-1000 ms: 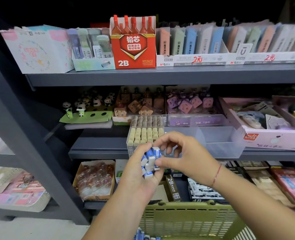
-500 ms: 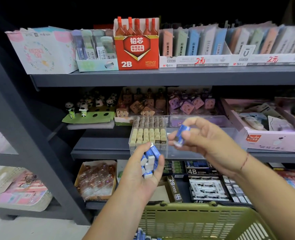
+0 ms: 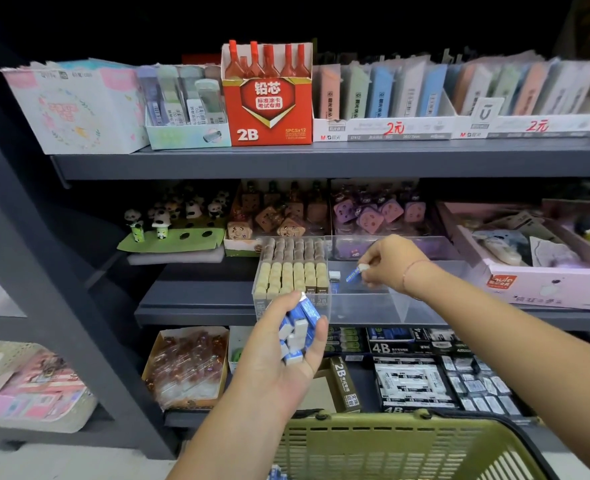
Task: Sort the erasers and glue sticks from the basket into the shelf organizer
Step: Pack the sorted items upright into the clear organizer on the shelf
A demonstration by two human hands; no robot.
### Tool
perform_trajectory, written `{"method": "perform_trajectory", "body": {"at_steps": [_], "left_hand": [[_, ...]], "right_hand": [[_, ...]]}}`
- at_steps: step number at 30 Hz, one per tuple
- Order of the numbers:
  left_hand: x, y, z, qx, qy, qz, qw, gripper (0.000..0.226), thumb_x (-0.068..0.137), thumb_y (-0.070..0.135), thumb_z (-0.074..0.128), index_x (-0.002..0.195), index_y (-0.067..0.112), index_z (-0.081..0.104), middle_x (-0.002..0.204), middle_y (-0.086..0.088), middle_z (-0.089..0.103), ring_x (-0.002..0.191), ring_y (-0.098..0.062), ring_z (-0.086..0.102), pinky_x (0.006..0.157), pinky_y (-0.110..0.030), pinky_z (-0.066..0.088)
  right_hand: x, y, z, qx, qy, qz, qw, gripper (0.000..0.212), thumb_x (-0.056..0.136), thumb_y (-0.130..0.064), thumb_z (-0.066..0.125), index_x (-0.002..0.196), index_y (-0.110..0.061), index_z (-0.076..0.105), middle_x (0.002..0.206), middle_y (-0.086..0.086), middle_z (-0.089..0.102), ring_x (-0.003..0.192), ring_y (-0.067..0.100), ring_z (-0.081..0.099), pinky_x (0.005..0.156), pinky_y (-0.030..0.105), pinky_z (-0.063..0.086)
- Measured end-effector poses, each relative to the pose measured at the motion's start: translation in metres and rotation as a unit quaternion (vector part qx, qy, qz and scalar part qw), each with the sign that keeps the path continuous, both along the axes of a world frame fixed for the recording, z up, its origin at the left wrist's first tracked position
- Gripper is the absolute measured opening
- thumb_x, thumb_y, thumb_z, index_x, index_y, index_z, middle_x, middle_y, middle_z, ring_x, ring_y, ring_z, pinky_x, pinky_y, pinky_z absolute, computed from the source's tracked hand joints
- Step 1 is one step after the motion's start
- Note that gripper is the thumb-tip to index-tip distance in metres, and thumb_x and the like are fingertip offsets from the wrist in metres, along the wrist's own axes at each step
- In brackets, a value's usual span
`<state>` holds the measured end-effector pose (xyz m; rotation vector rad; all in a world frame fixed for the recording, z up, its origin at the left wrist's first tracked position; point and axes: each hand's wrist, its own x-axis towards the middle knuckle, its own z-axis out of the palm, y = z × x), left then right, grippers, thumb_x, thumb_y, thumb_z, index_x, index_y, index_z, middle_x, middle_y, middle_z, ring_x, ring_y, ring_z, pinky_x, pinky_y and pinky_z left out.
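My left hand (image 3: 279, 344) is cupped below the middle shelf and grips a bunch of blue-and-white erasers (image 3: 298, 329). My right hand (image 3: 388, 263) reaches over the clear shelf organizer (image 3: 366, 308) and pinches one blue-sleeved eraser (image 3: 355, 273) above its middle compartment. One eraser (image 3: 335, 276) stands inside that compartment by the left divider. The organizer's left compartment is packed with beige and brown erasers (image 3: 291, 268). The olive-green basket (image 3: 401, 448) sits at the bottom of the view, under my arms. No glue sticks can be made out.
Grey metal shelves (image 3: 321, 161) hold stationery: a red 2B lead box (image 3: 267, 98) and pastel packs above, panda and toast-shaped erasers behind the organizer, a pink box (image 3: 543, 271) to its right, 2B and 4B eraser boxes (image 3: 407, 368) on the shelf below.
My right hand took one eraser from the bunch in my left hand, lifted it, then carried it right and down over the organizer's middle compartment. The left hand stayed put.
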<state>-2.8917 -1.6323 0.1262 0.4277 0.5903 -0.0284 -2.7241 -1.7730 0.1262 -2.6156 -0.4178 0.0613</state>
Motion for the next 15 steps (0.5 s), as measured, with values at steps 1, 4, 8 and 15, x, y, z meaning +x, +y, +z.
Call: {"method": "perform_trajectory", "body": {"at_steps": [1, 4, 8, 15], "left_hand": [[0.0, 0.0, 0.0, 0.001, 0.0, -0.001, 1.0, 0.03, 0.07, 0.012, 0.079, 0.097, 0.004, 0.067, 0.105, -0.015, 0.063, 0.09, -0.028, 0.062, 0.048, -0.025, 0.056], [0.0, 0.0, 0.0, 0.005, -0.002, -0.003, 1.0, 0.03, 0.069, 0.012, 0.079, 0.094, 0.004, 0.067, 0.104, -0.015, 0.063, 0.088, -0.029, 0.063, 0.048, -0.025, 0.056], [0.0, 0.001, 0.0, 0.002, -0.004, -0.002, 1.0, 0.03, 0.07, 0.012, 0.079, 0.096, 0.003, 0.067, 0.104, -0.016, 0.063, 0.088, -0.029, 0.063, 0.048, -0.025, 0.056], [-0.001, 0.0, 0.0, 0.005, 0.001, 0.003, 1.0, 0.026, 0.07, 0.012, 0.079, 0.092, 0.004, 0.067, 0.106, -0.017, 0.063, 0.092, -0.03, 0.062, 0.049, -0.026, 0.057]], "right_hand": [[-0.001, 0.003, 0.0, -0.016, -0.015, 0.004, 1.0, 0.007, 0.079, -0.007, 0.067, 0.08, -0.009, 0.074, 0.079, 0.01, 0.073, 0.077, 0.023, 0.066, 0.073, 0.031, 0.055], [-0.005, 0.013, -0.005, -0.057, -0.05, 0.018, 0.997, 0.007, 0.08, -0.008, 0.067, 0.082, -0.01, 0.073, 0.085, 0.008, 0.072, 0.085, 0.023, 0.066, 0.075, 0.028, 0.053], [-0.002, 0.016, -0.011, -0.052, -0.068, 0.027, 0.996, 0.008, 0.081, -0.009, 0.067, 0.078, -0.015, 0.064, 0.078, 0.003, 0.068, 0.082, 0.02, 0.065, 0.076, 0.029, 0.052], [0.003, 0.013, -0.015, -0.008, -0.014, 0.055, 0.998, 0.014, 0.084, -0.001, 0.059, 0.078, -0.013, 0.064, 0.063, -0.003, 0.068, 0.061, 0.005, 0.066, 0.069, 0.026, 0.057]]}}
